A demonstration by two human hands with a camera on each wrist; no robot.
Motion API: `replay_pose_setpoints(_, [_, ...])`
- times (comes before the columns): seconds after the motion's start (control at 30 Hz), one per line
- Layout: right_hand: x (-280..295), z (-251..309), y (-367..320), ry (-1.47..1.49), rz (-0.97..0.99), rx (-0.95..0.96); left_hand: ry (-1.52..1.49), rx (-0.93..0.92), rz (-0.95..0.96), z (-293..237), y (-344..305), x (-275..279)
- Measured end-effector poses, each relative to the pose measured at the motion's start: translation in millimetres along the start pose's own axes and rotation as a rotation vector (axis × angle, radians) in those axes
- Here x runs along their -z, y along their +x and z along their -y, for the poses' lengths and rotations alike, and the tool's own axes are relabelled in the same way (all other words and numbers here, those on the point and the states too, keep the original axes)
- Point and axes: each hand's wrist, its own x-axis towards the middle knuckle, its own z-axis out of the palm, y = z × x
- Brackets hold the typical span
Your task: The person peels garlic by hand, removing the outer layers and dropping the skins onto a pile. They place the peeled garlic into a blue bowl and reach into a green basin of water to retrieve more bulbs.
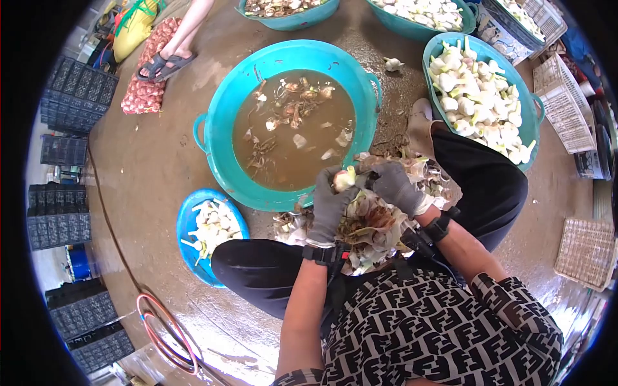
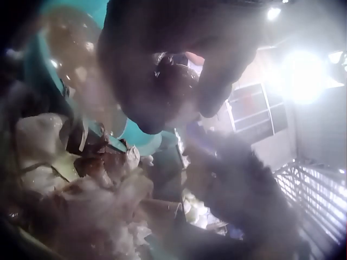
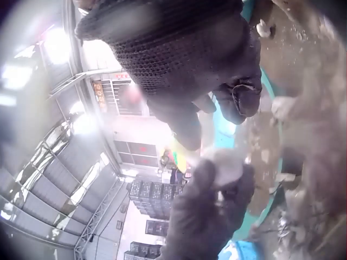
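In the head view the gloved left hand point(image 1: 327, 207) grips a garlic bulb point(image 1: 342, 180) with its short stem up; the left wrist view shows dark fingers curled round the bulb point(image 2: 179, 89). Close beside it on the right is the gloved right hand point(image 1: 396, 186), its fingers bent toward the bulb; what lies between those fingers is hidden. In the right wrist view the right hand point(image 3: 184, 59) is above the left hand point(image 3: 203, 208), which holds the pale, blurred bulb point(image 3: 223, 165). Loose garlic skins point(image 1: 370, 225) lie heaped below both hands.
A teal tub point(image 1: 222, 151) of murky water stands ahead. A blue basin point(image 1: 187, 222) with garlic is at left, a teal basin point(image 1: 531, 119) of bulbs at right. Crates point(image 1: 61, 215) line the left side; another person's feet point(image 1: 170, 64) rest near a red net sack point(image 1: 141, 96).
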Motion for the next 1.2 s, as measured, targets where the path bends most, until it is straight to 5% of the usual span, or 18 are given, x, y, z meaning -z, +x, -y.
replay_pose_setpoints(0.07, [2,11,-3,0.232,0.077,-0.297,-0.261,0.136,0.051,-14,-5,1])
replay_pose_setpoints(0.1, [0,18,-3,0.268,-0.013,-0.199,-0.433,0.205,0.105,-20,-8,3])
replay_pose_setpoints(0.2, [-4,10,-3,0.135,-0.026,-0.270,-0.053,0.040,0.030,5,-3,3])
replay_pose_setpoints(0.3, [-11,1,-3,-0.263,-0.125,0.015,0.446,-0.165,-0.190,-28,-11,1])
replay_pose_setpoints(0.4, [-11,13,-4,-0.499,0.036,-0.067,0.490,-0.231,-0.158,-5,-7,0])
replay_pose_setpoints(0.5, [-6,-16,-4,-0.258,-0.108,0.009,0.317,-0.034,-0.219,3,-10,2])
replay_pose_setpoints(0.6, [19,-60,-3,-0.274,-0.252,-0.043,-0.248,0.163,-0.291,-18,-16,2])
replay_pose_setpoints(0.7, [44,-88,-5,-0.565,0.043,-0.236,-0.312,0.210,-0.274,-24,-15,22])
replay_pose_setpoints(0.77, [35,-59,-6,-0.686,0.011,-0.041,-0.275,0.237,-0.207,-29,-15,28])
replay_pose_setpoints(0.93, [2,1,12,-0.482,0.043,0.311,0.190,-0.007,-0.123,-19,-13,21])
replay_pose_setpoints(1.07, [-19,5,20,-0.737,0.244,0.143,0.527,-0.332,-0.145,-33,-12,11])
replay_pose_setpoints(1.2, [-17,-5,14,-0.804,0.204,0.250,0.479,-0.266,-0.035,-29,-12,11])
